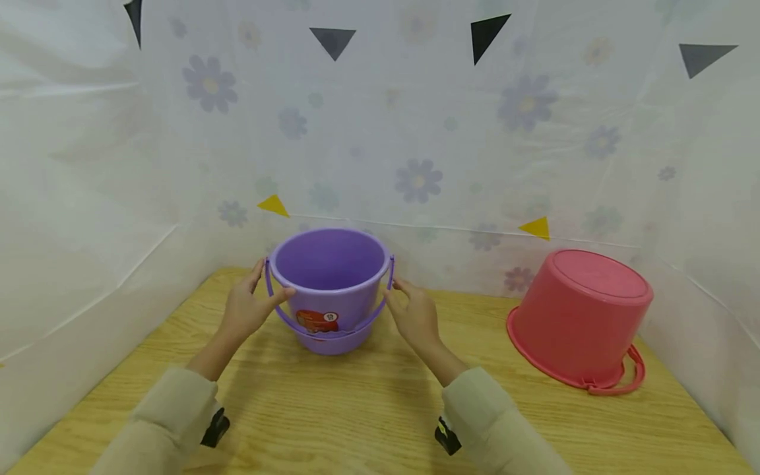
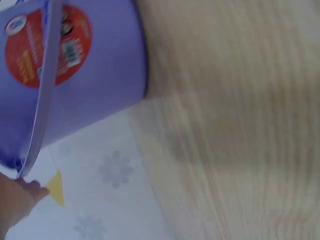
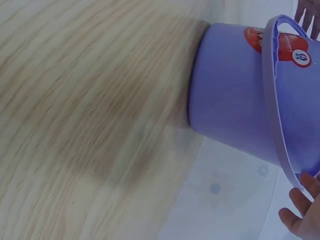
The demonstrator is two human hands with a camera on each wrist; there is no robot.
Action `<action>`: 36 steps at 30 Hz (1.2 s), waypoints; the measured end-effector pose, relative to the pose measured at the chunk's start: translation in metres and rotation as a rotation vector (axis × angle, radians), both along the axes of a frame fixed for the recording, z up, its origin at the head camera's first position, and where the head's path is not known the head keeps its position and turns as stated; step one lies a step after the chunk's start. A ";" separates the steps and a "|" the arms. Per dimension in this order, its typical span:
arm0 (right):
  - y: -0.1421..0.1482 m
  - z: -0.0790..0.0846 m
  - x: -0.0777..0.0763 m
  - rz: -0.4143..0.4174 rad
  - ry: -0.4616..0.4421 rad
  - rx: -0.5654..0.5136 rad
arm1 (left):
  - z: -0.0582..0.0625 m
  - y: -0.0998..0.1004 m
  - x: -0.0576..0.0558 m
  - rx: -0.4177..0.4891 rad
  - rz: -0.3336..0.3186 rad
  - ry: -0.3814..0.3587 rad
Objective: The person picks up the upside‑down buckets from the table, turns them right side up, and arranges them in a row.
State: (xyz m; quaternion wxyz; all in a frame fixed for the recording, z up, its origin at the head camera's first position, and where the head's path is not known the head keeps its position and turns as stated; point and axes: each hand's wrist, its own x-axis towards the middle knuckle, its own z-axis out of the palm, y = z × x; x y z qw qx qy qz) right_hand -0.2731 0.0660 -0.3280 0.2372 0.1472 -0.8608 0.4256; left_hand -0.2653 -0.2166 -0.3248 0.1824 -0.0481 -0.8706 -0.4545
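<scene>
A purple bucket point(image 1: 350, 302) stands upright on the table, with its mouth up and its purple handle point(image 1: 284, 313) hanging down across the front. A red label point(image 1: 313, 320) shows on the bucket's front. At the bucket's left side is my left hand point(image 1: 245, 307), its thumb stretched toward the front below the rim and its fingers beside the handle's end. My right hand point(image 1: 415, 320) is at the right side, fingertips by the handle. In the right wrist view, the right hand's fingers point(image 3: 300, 201) are spread near the handle joint. Whether every fingertip touches is unclear.
On the right of the wooden table point(image 1: 332, 409) a red bucket point(image 1: 582, 323) lies upside down and tilted, its handle point(image 1: 638, 369) toward the front right. A white flowered curtain point(image 1: 368, 132) hangs behind, with similar sheets on both sides.
</scene>
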 end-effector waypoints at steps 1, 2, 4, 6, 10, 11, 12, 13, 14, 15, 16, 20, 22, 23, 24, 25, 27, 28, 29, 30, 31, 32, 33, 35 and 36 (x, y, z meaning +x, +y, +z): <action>0.002 -0.002 0.002 -0.003 0.018 0.007 | -0.003 0.002 0.002 0.004 0.038 0.044; 0.004 -0.004 0.004 -0.007 0.038 0.021 | -0.006 0.004 0.004 0.016 0.070 0.099; 0.009 -0.009 0.006 0.002 0.088 0.057 | -0.013 0.006 0.008 0.038 0.126 0.215; 0.015 -0.014 0.008 0.013 0.154 0.111 | -0.019 0.009 0.012 0.044 0.176 0.322; 0.026 -0.023 0.013 0.016 0.274 0.205 | -0.027 0.010 0.019 0.029 0.224 0.425; 0.029 -0.025 0.016 0.017 0.289 0.219 | -0.028 0.010 0.021 0.018 0.226 0.447; 0.031 -0.027 0.018 0.015 0.299 0.232 | -0.030 0.010 0.023 0.002 0.221 0.470; 0.033 -0.029 0.021 0.017 0.310 0.244 | -0.031 0.010 0.024 -0.023 0.218 0.493; 0.035 -0.031 0.023 0.024 0.325 0.259 | -0.033 0.009 0.026 -0.049 0.216 0.508; 0.037 -0.033 0.025 0.029 0.342 0.276 | -0.035 0.010 0.028 -0.071 0.211 0.522; 0.039 -0.035 0.028 0.035 0.363 0.300 | -0.036 0.010 0.030 -0.089 0.207 0.532; 0.048 -0.041 0.039 0.063 0.440 0.386 | -0.040 0.016 0.041 -0.123 0.202 0.548; 0.052 -0.043 0.045 0.074 0.452 0.413 | -0.041 0.021 0.045 -0.133 0.186 0.564; 0.054 -0.044 0.048 0.080 0.451 0.423 | -0.041 0.023 0.047 -0.143 0.177 0.577; 0.057 -0.045 0.051 0.084 0.450 0.433 | -0.041 0.026 0.049 -0.155 0.168 0.591; 0.059 -0.046 0.054 0.087 0.449 0.445 | -0.041 0.028 0.050 -0.167 0.157 0.605; 0.064 -0.048 0.059 0.096 0.445 0.468 | -0.042 0.032 0.053 -0.180 0.125 0.627; 0.066 -0.049 0.061 0.101 0.444 0.477 | -0.042 0.034 0.054 -0.183 0.110 0.636; 0.069 -0.051 0.064 0.104 0.443 0.489 | -0.043 0.036 0.055 -0.186 0.093 0.645; 0.071 -0.052 0.066 0.107 0.444 0.499 | -0.044 0.038 0.056 -0.189 0.079 0.650; 0.074 -0.053 0.068 0.109 0.444 0.506 | -0.045 0.039 0.057 -0.192 0.065 0.657; 0.076 -0.054 0.069 0.108 0.443 0.513 | -0.046 0.041 0.058 -0.194 0.047 0.665; 0.079 -0.055 0.071 0.103 0.441 0.522 | -0.047 0.043 0.058 -0.201 0.030 0.677; 0.084 -0.058 0.074 0.091 0.439 0.534 | -0.049 0.046 0.059 -0.223 -0.007 0.703; 0.087 -0.059 0.076 0.083 0.435 0.539 | -0.050 0.047 0.060 -0.233 -0.029 0.716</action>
